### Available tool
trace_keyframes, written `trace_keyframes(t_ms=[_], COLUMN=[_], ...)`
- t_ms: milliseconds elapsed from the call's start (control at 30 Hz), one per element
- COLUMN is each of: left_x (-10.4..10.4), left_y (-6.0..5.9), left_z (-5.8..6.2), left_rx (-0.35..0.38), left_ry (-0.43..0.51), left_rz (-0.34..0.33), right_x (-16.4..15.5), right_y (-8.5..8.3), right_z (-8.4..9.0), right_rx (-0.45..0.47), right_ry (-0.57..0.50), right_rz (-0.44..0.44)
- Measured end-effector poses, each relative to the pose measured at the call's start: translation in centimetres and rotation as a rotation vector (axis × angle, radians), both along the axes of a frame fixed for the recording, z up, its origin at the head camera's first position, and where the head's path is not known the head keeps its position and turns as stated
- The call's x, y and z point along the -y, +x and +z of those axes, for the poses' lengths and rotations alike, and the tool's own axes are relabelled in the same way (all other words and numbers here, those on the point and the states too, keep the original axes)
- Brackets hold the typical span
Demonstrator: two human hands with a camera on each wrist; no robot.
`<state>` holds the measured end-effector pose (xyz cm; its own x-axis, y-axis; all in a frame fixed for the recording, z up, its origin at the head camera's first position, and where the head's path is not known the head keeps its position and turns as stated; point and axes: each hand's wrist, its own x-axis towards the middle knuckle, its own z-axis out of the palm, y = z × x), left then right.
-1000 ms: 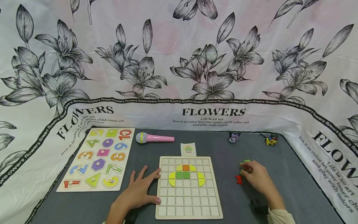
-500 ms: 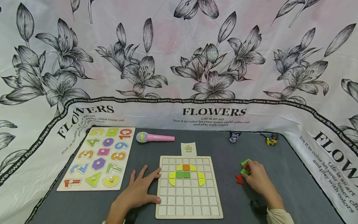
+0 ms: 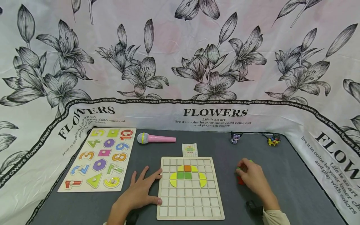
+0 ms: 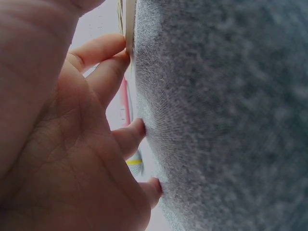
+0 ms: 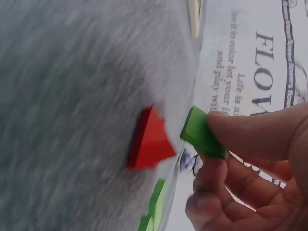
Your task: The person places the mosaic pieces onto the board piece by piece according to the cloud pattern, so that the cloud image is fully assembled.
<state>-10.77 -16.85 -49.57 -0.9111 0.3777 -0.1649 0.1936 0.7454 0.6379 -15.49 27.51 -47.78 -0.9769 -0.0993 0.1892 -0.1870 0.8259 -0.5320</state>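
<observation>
Right hand: thumb and fingers of the right hand pinch a small green block; a black strap and a pale sleeve show at the wrist
Green block: off to the right of the grid board, well apart from it; mostly hidden by the hand in the head view, plain in the right wrist view
Red pieces: the red pieces lie on the grey table near the pinched block; their number I cannot tell
Other green: more green lies near the red, cut off by the frame edge
Left hand: the left hand grasps nothing; its fingers are spread, with thumb and fingertips touching the board's left edge
Board pattern: an orange square sits between two yellow corner shapes; two green squares lie below; yellow half-rounds stand at either side, the left one touching the green, the right one apart
Picture card: the card lies just beyond the board's top edge
Number puzzle: the puzzle lies at the far left; a pink microphone lies near its top right corner
Toy figures: a dark purple figure and a yellow figure are at the back right, before the flowered cloth
</observation>
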Motion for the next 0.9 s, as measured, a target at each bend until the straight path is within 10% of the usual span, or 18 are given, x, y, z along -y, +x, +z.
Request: trace_keyframes(t_ms=[900], left_x=[0.2], left_y=[0.1], left_z=[-0.2], left_rx=[-0.006], left_ry=[0.017], left_rz=[-0.010], right_x=[9.2], right_y=[-0.7], right_z=[0.7], right_rx=[0.022], right_ry=[-0.157], right_rz=[0.317])
